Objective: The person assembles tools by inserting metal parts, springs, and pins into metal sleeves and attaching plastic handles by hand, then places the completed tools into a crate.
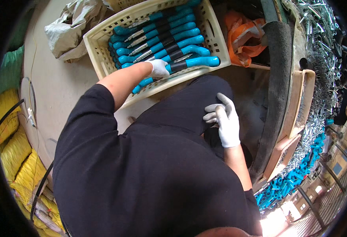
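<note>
My left hand (159, 68), in a white glove, reaches into a cream plastic crate (153, 93). Its fingers are closed around the nearest blue tool (199, 62), which has a curved, rounded end and a black band at its middle; the palm side is hidden. Behind it in the crate lie several similar blue tools (189, 32) in stacked rows, with black bands in line and silver metal rods showing. My right hand (227, 122), also in a white glove, hovers beside my dark-clad knee. Its fingers are apart and hold nothing.
A crumpled whitish sack (72, 29) lies left of the crate, an orange bag (242, 37) to its right. On the right, a bench with a dark padded edge (278, 79) bears heaped metal parts (319, 35), blue pieces (288, 183) and a wooden frame (300, 102). Yellow sacks (17, 146) line the left.
</note>
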{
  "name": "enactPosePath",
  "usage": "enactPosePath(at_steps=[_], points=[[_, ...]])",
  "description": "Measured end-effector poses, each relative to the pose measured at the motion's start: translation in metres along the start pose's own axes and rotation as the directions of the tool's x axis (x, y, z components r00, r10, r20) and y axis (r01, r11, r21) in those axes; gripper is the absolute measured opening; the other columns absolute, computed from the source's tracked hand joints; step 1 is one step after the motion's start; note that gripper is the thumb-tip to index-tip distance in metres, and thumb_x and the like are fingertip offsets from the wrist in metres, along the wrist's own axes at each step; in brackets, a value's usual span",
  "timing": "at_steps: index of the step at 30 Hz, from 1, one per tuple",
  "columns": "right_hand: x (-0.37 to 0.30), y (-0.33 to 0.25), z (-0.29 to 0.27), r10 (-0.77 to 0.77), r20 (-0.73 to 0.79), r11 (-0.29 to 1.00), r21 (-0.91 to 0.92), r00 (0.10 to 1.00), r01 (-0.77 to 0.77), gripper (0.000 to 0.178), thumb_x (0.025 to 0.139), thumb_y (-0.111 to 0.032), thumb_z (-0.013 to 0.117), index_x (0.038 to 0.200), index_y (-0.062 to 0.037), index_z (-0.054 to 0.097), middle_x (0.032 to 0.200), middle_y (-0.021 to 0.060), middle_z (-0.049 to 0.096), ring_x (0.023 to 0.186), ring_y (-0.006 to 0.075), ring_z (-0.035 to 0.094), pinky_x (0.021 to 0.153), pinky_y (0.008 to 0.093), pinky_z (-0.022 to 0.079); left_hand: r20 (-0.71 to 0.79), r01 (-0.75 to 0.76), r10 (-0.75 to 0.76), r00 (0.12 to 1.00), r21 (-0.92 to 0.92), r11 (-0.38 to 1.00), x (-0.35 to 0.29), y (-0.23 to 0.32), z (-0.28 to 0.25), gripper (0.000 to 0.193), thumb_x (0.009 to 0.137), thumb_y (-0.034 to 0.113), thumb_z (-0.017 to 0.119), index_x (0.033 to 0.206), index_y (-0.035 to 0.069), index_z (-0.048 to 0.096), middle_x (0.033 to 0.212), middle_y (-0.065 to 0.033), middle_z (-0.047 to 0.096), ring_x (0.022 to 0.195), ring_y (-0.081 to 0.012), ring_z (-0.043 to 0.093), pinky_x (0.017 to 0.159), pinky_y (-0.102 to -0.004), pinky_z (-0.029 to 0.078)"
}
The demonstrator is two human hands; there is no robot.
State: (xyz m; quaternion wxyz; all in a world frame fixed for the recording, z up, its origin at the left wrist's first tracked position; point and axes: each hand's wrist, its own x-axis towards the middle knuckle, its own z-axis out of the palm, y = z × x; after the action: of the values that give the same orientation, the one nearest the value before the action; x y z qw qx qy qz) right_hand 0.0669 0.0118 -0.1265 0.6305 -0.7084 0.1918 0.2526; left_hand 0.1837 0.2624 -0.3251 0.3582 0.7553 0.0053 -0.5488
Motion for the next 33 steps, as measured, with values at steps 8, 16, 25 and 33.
enactPosePath(at_steps=[8, 16, 25, 33], points=[[0.048, -0.013, -0.018, -0.136, -0.038, 0.967, -0.221, 0.99, 0.124, 0.031, 0.092, -0.009, 0.059, 0.121, 0.0001, 0.055, 0.094, 0.0114, 0.067, 0.071, 0.0118, 0.063, 0.064, 0.0237, 0.049, -0.527, 0.256, 0.044, 0.849, 0.482, 0.838, 0.06, -0.035, 0.043, 0.032, 0.085, 0.034, 0.059, 0.098, 0.006, 0.068, 0.102, -0.0195, 0.066, 0.096, -0.0326, 0.064, 0.079, -0.0434, 0.053], [0.209, 0.002, -0.043, -0.142, 0.206, 0.314, -0.918, 0.968, 0.241, 0.062, 0.079, -0.027, 0.071, 0.135, -0.0155, 0.048, 0.122, 0.0198, 0.057, 0.104, 0.0338, 0.062, 0.092, 0.041, 0.049, -0.151, 0.057, -0.038, 0.988, 0.122, 0.991, -0.001, -0.045, 0.047, 0.044, 0.095, 0.039, 0.043, 0.12, 0.007, 0.061, 0.119, -0.0197, 0.062, 0.112, -0.0357, 0.057, 0.099, -0.0412, 0.042], [0.259, 0.002, 0.002, 0.155, 0.251, 0.064, -0.968, 0.956, 0.244, 0.073, 0.078, -0.022, 0.067, 0.143, -0.028, 0.035, 0.118, 0.0247, 0.056, 0.107, 0.0385, 0.058, 0.093, 0.044, 0.048, -0.232, -0.085, 0.083, 0.969, -0.001, 0.996, -0.008, -0.07, 0.058, 0.052, 0.094, 0.037, 0.045, 0.131, 0.001, 0.051, 0.134, -0.0213, 0.051, 0.126, -0.0334, 0.047, 0.107, -0.0386, 0.035], [0.261, 0.004, -0.001, -0.022, 0.24, 0.219, -0.946, 0.971, 0.239, 0.062, 0.078, -0.02, 0.062, 0.137, -0.0252, 0.045, 0.114, 0.0236, 0.057, 0.102, 0.0387, 0.059, 0.092, 0.0431, 0.047, -0.451, -0.11, 0.141, 0.881, 0.096, 0.989, -0.002, -0.064, 0.061, 0.053, 0.086, 0.033, 0.054, 0.123, -0.005, 0.053, 0.123, -0.027, 0.055, 0.116, -0.0389, 0.052, 0.103, -0.0417, 0.039]])
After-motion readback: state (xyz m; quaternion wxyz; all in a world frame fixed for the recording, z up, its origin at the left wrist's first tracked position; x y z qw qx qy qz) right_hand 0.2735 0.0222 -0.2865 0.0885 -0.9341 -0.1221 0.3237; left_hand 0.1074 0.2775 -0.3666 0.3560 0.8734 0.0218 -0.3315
